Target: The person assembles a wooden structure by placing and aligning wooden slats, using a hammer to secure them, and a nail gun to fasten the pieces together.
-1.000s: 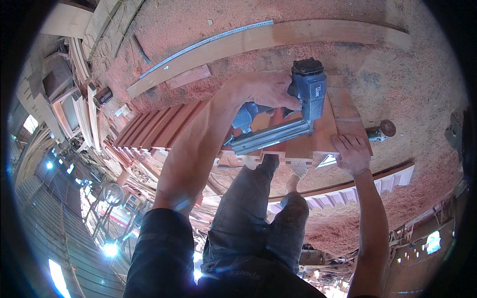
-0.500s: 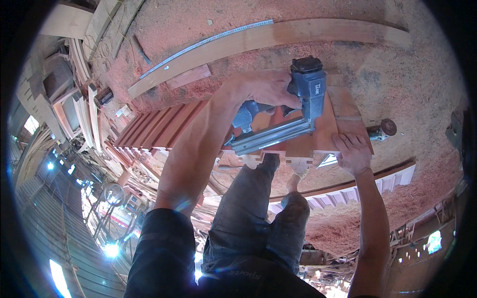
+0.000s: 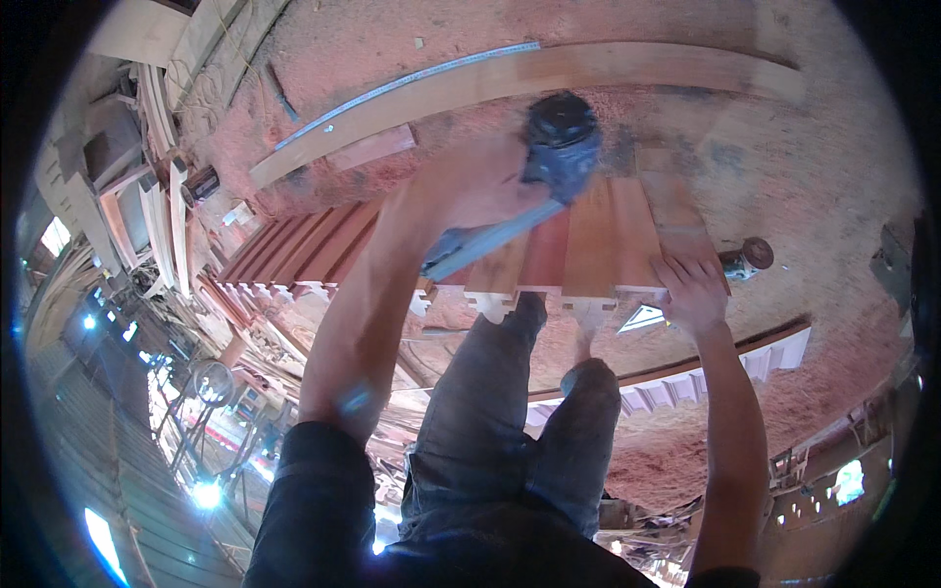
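Observation:
My left hand [image 3: 487,181], smeared by motion, grips a blue nail gun [image 3: 564,162] with a dark round cap and a long slanted magazine. The nail gun is over a row of reddish wooden boards [image 3: 590,235] lying side by side, with notched ends toward me. My right hand [image 3: 694,294] holds the near end of the rightmost board [image 3: 676,211], its fingers on top and its thumb by the edge. Motion blur and my left hand hide part of the nail gun, and I cannot tell whether its tip touches wood.
Beyond the boards lies a long curved plank [image 3: 549,86] with a metal ruler [image 3: 402,83] along it. A cylindrical tool [image 3: 753,255] sits right of the boards. Nearer my legs is a grooved wooden piece [image 3: 686,377]. Timber offcuts [image 3: 147,220] crowd the left side.
The nail gun has moved left and tilted in my left hand, uncovering more of the boards on the right. My right hand stays at the same board end.

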